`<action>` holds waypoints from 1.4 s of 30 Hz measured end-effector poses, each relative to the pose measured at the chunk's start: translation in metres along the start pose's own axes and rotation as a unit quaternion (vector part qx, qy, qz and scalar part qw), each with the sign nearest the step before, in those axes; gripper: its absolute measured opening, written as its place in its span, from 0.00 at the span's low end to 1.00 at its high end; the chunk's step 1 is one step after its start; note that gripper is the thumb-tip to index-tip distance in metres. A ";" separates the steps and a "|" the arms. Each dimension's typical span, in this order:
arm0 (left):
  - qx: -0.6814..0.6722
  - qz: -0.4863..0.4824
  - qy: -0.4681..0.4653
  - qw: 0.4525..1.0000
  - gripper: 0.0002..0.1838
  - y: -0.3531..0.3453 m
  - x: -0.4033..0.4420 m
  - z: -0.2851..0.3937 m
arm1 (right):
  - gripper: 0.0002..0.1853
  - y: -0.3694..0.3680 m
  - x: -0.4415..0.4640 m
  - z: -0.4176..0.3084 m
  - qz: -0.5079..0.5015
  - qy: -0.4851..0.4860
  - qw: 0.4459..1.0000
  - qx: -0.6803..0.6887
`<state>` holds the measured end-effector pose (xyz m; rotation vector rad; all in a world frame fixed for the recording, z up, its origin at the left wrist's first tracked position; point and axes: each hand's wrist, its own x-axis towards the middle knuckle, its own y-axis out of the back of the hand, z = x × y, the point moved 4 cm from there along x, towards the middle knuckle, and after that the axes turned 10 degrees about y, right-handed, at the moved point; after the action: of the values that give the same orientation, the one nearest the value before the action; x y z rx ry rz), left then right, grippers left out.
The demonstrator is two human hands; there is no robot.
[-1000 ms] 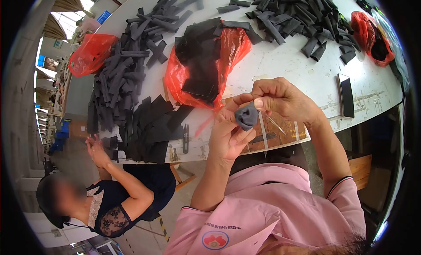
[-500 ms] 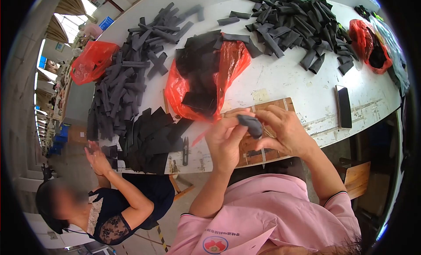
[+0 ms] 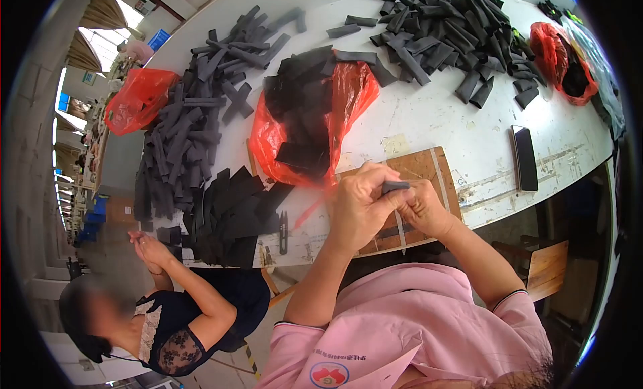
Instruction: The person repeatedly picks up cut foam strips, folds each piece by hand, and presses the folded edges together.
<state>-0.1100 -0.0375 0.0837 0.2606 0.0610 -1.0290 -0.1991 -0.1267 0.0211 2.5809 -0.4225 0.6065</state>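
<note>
Both my hands meet above a wooden board [image 3: 439, 171] at the table's near edge. A small dark grey fabric piece [image 3: 396, 186] pokes out between them, mostly hidden by my fingers. My left hand [image 3: 362, 205] is closed, with thumb and fingers pinching the piece. Curled against its other side, my right hand [image 3: 425, 208] is closed on it too. A red plastic bag [image 3: 268, 151] full of dark fabric pieces lies just beyond my left hand. Thread snips [image 3: 283, 232] rest to the left, beside flat black fabric pieces [image 3: 231, 211].
Rolled grey fabric tubes [image 3: 181, 134] pile up at left, and another heap of tubes [image 3: 442, 41] lies at the far right. A phone [image 3: 525, 158] rests on the white table [image 3: 482, 138]. At left, a co-worker's hands [image 3: 151, 252] are near the table edge. A wooden stool [image 3: 546, 268] stands below right.
My hands have drawn closer together, and my right fingers have curled in around the fabric piece. Less of the piece shows now. The co-worker's hands have shifted slightly downward.
</note>
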 end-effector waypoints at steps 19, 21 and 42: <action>-0.390 0.083 -0.205 0.894 0.07 0.022 -0.014 -0.022 | 0.17 0.006 0.025 -0.033 -0.095 0.027 0.972 -0.214; -0.380 0.077 -0.209 0.898 0.07 0.024 -0.014 -0.019 | 0.17 0.013 0.023 -0.041 -0.072 0.054 0.976 -0.196; 0.191 0.509 0.115 0.831 0.15 0.165 0.061 -0.151 | 0.22 0.027 -0.045 -0.001 0.090 -0.344 0.920 0.163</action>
<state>0.0733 0.0290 -0.0423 0.6923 -0.0675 0.0811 -0.2481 -0.1407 0.0097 3.0507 -0.8482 -0.2371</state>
